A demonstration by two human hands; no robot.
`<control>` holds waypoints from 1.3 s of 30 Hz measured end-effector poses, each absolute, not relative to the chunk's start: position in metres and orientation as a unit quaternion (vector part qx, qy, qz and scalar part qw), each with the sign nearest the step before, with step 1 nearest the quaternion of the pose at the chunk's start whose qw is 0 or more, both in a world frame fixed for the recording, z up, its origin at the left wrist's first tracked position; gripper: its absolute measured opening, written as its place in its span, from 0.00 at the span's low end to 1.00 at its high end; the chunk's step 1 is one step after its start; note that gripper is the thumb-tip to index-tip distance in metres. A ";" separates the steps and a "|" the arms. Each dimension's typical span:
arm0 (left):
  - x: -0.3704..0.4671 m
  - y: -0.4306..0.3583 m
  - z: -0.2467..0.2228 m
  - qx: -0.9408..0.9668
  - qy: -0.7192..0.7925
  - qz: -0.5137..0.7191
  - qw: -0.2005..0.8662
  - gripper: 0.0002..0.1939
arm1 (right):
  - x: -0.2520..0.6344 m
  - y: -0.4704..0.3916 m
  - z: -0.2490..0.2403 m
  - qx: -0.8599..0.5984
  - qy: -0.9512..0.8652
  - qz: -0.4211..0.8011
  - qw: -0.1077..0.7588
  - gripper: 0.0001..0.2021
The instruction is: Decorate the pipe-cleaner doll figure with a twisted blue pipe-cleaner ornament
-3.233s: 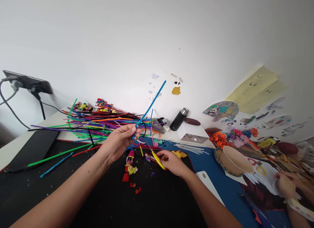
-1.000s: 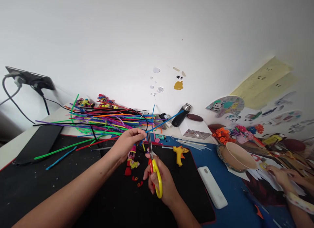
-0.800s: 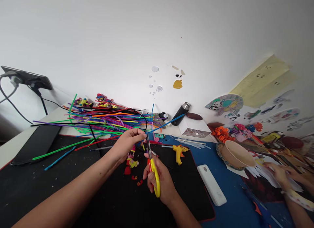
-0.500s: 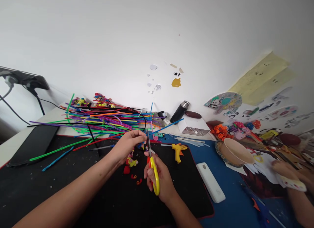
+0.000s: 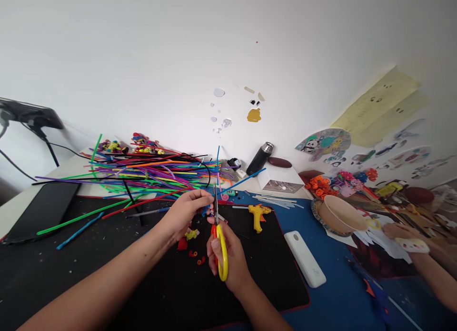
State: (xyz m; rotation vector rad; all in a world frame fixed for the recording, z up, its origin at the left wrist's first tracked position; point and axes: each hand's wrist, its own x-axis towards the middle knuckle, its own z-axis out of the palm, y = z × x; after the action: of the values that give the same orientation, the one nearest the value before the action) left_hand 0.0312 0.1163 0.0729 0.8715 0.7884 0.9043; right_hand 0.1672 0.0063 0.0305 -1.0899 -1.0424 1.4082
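Note:
My left hand (image 5: 189, 209) is closed in a pinch on a blue pipe cleaner (image 5: 244, 181). One length of it sticks up and another slants off to the right. Wrapped around the handles of yellow-and-red scissors (image 5: 223, 257) is my right hand (image 5: 233, 259). The blades point away from me, right beside my left fingertips and the blue pipe cleaner; whether they touch it I cannot tell. Under my left hand lie a small yellow piece (image 5: 192, 234) and a red piece (image 5: 182, 244), with small red curls on the black mat (image 5: 264, 274).
Many coloured pipe cleaners (image 5: 143, 171) are heaped behind my left hand. A yellow glue gun (image 5: 257, 218), white oblong device (image 5: 305, 259) and black thermos (image 5: 260, 159) stand or lie rightward. Another person's hand (image 5: 398, 232) is near a bowl (image 5: 344, 214). A black phone (image 5: 41, 209) lies left.
The view has shifted slightly. My hands keep nearly the same pose, the scissors beside my left fingertips. The other person's hand has moved a little left, toward the bowl.

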 end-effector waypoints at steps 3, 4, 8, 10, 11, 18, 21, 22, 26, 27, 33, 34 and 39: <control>0.032 0.116 0.073 0.392 0.372 0.416 0.732 0.16 | 0.166 0.007 0.029 -0.464 -0.429 0.582 0.512 0.38; 0.032 0.116 0.073 0.388 0.378 0.417 0.730 0.16 | 0.166 0.007 0.029 -0.468 -0.428 0.580 0.511 0.37; 0.032 0.118 0.072 0.380 0.389 0.414 0.730 0.17 | 0.164 0.007 0.027 -0.480 -0.425 0.578 0.505 0.36; 0.032 0.119 0.071 0.388 0.392 0.409 0.727 0.16 | 0.163 0.007 0.026 -0.487 -0.420 0.578 0.502 0.36; 0.031 0.119 0.071 0.394 0.393 0.406 0.726 0.16 | 0.163 0.006 0.025 -0.491 -0.417 0.578 0.502 0.35; 0.032 0.118 0.070 0.427 0.412 0.397 0.701 0.17 | 0.161 0.006 0.020 -0.509 -0.386 0.582 0.504 0.37; 0.033 0.119 0.067 0.431 0.418 0.379 0.704 0.18 | 0.159 0.006 0.020 -0.522 -0.364 0.587 0.501 0.38; 0.033 0.120 0.065 0.437 0.419 0.371 0.704 0.18 | 0.158 0.005 0.020 -0.527 -0.355 0.588 0.500 0.38; 0.032 0.121 0.062 0.471 0.427 0.356 0.685 0.17 | 0.153 0.002 0.019 -0.534 -0.346 0.590 0.497 0.36; 0.032 0.121 0.063 0.478 0.428 0.355 0.680 0.17 | 0.153 0.001 0.018 -0.535 -0.347 0.589 0.496 0.35; 0.023 0.122 0.078 0.467 0.386 0.401 0.687 0.18 | 0.169 0.003 0.017 -0.544 -0.383 0.572 0.480 0.34; 0.021 0.123 0.080 0.466 0.373 0.403 0.693 0.18 | 0.175 0.004 0.017 -0.544 -0.398 0.572 0.468 0.34; 0.013 0.130 0.081 0.455 0.342 0.412 0.712 0.21 | 0.211 0.008 0.018 -0.611 -0.541 0.468 0.340 0.23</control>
State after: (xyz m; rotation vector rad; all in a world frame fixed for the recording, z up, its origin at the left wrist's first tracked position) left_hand 0.0131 0.1296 0.0807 1.0089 0.7577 0.9138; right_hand 0.2112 0.0079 0.0184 -1.5897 -1.4076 1.2192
